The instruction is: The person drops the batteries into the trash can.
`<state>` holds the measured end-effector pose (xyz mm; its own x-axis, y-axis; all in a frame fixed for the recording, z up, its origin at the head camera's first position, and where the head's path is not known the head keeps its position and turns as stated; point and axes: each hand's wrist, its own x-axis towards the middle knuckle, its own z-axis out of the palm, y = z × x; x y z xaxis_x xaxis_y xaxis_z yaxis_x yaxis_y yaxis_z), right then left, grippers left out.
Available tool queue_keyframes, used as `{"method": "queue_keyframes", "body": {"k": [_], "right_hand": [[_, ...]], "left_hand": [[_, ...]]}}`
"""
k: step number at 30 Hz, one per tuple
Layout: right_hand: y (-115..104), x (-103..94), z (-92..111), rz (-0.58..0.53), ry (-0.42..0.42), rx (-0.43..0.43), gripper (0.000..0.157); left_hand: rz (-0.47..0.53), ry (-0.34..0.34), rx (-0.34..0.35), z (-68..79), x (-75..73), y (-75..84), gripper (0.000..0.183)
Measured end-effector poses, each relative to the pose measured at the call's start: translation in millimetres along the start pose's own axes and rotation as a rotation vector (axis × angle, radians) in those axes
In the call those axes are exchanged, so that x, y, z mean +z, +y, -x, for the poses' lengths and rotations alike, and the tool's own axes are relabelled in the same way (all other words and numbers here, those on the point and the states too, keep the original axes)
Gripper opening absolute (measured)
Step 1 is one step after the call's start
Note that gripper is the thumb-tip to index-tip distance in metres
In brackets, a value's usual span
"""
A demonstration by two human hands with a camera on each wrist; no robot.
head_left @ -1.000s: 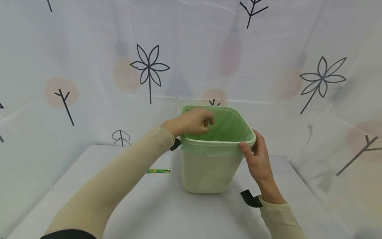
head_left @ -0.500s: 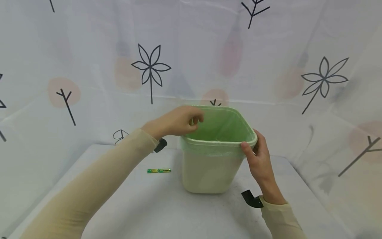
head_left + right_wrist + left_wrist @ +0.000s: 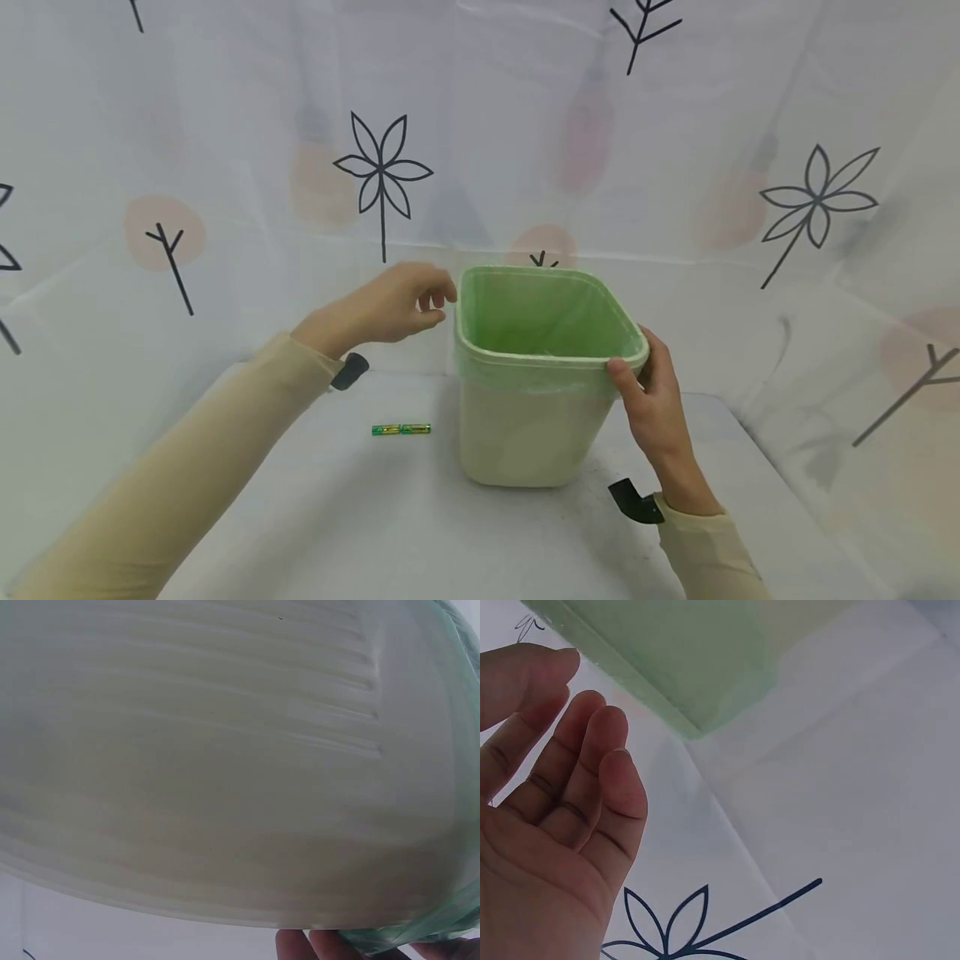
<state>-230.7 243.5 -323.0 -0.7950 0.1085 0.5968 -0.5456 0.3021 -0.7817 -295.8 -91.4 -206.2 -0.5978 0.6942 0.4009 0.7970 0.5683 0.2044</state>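
Note:
A pale trash bin [image 3: 528, 433] stands upright on the white table, lined with a thin green plastic bag [image 3: 543, 308] folded out over its rim. My right hand [image 3: 658, 408] grips the bin's near right corner, thumb in front of the rim. In the right wrist view its fingertips [image 3: 322, 943] show below the bin's wall beside the gathered bag [image 3: 420, 922]. Just left of the bin's rim, my left hand [image 3: 382, 304] hangs in the air with loosely bent fingers. Nothing lies in it in the left wrist view, where the bag's edge [image 3: 697, 724] shows past the fingers.
Two slim green-and-gold pieces [image 3: 401, 430], resembling batteries laid end to end, lie on the table [image 3: 420, 542] left of the bin. Behind and to the right hangs a white cloth [image 3: 480, 150] printed with plants.
My left hand has moved left, from over the bin's opening to outside its rim. The green-and-gold pieces have come fully into sight. My right hand stays on the rim.

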Motion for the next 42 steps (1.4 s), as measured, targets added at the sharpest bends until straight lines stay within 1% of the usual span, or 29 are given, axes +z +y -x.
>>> {"method": "queue_keyframes", "body": {"k": [3,6,11,17,23,29,36,42], "right_hand": [[-0.3,0.2,-0.2,-0.009,0.007,0.002,0.055],[-0.4,0.5,-0.3,-0.016,0.009,0.001,0.055],[-0.9,0.3,-0.5,-0.016,0.008,0.000,0.055],[-1.4,-0.7,-0.8,-0.017,0.007,0.000,0.055],[-1.1,-0.6,-0.7,-0.021,0.008,0.008,0.055],[-0.8,-0.2,0.1,-0.017,0.011,0.017,0.055],[-0.6,-0.4,0.1,-0.016,0.009,0.010,0.055],[-1.0,-0.7,0.7,0.001,0.006,0.013,0.055]], "left_hand": [[0.003,-0.016,-0.034,9.6,4.2,-6.1,0.019],[0.001,-0.036,-0.076,18.4,11.4,-12.4,0.020],[0.000,-0.062,-0.109,30.6,26.6,-24.3,0.020],[0.017,-0.104,-0.157,44.7,50.4,-39.1,0.021],[0.059,-0.154,-0.214,59.0,77.6,-52.6,0.022],[0.079,-0.210,-0.280,70.3,103.6,-65.1,0.019],[0.121,-0.268,-0.340,81.3,126.9,-82.1,0.023],[0.152,-0.306,-0.444,86.9,142.1,-92.1,0.028]]}}
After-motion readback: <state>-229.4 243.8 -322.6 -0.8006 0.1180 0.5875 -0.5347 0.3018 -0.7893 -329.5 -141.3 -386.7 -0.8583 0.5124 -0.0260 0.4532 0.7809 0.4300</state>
